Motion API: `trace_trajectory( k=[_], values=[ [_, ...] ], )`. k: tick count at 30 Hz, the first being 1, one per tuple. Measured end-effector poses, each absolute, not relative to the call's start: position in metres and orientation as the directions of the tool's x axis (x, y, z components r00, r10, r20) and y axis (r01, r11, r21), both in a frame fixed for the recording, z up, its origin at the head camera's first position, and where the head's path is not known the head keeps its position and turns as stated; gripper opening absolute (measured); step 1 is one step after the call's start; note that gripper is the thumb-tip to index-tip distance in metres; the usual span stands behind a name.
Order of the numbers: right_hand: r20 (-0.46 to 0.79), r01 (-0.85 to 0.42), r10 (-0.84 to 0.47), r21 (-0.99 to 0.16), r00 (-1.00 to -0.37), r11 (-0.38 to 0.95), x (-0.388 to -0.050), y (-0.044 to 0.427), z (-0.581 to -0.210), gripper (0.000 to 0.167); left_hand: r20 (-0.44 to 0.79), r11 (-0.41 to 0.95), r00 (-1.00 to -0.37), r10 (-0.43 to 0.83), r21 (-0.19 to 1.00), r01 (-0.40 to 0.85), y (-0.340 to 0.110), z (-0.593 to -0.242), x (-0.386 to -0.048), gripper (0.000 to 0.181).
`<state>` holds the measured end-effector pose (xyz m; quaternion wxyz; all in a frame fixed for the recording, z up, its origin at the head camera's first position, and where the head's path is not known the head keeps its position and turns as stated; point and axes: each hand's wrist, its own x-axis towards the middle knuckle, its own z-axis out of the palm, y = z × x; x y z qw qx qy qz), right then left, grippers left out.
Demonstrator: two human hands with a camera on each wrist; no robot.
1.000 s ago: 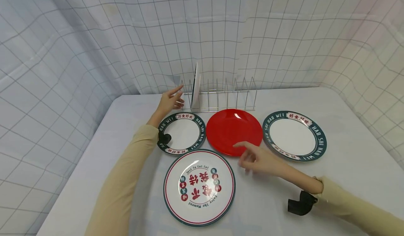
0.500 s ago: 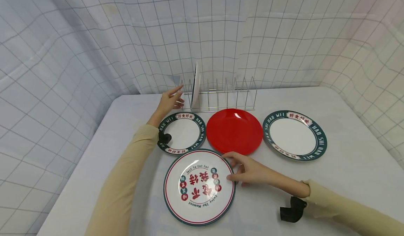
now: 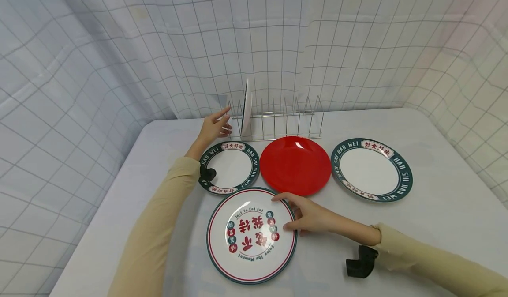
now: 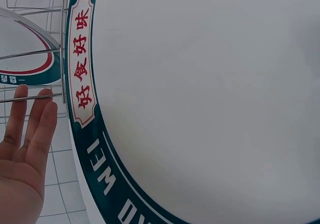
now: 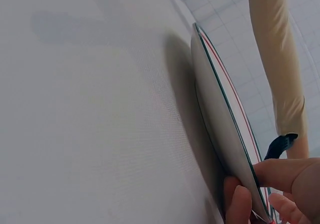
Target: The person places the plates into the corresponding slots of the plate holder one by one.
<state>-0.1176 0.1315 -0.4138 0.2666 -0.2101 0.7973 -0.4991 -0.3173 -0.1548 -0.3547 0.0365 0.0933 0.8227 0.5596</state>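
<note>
On the table's front part lies a white plate (image 3: 252, 239) with red lettering and a green-and-red rim. My right hand (image 3: 310, 215) pinches its right edge, thumb on top. In the right wrist view, fingers (image 5: 239, 204) reach under the tilted-looking rim, and a second thin green line shows below it. My left hand (image 3: 214, 127) is at the left end of a wire dish rack (image 3: 287, 127); its extended fingers (image 4: 42, 129) touch the rack's wire in the left wrist view. One plate (image 3: 247, 109) stands upright in the rack near that hand.
A small green-rimmed plate (image 3: 230, 168) lies below my left forearm. Beside it are a red plate (image 3: 295, 165) and, farther right, a larger green-rimmed plate (image 3: 369, 170). Checked curtains (image 3: 278, 36) enclose the back and sides of the white table (image 3: 432, 178).
My right hand has moved left from beside the red plate to the lettered plate's right edge and taken hold of it. The left hand has stayed at the rack.
</note>
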Motion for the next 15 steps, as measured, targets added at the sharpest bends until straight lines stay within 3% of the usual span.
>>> trace_trajectory(
  k=[7,15],
  values=[
    [-0.225,-0.053,-0.619,-0.916,-0.753,0.397,-0.1196,0.1308,-0.4139,0.064,0.060,0.347,-0.978,0.200,0.929,0.127,-0.1566,-0.3564,-0.3187,0.046],
    [-0.283,0.059,-0.628,-0.934,-0.725,0.353,-0.1234,0.1359,-0.4131,0.067,0.059,0.347,-0.976,0.208,0.929,0.131,-0.1564,-0.3558,-0.3175,0.045]
  ],
)
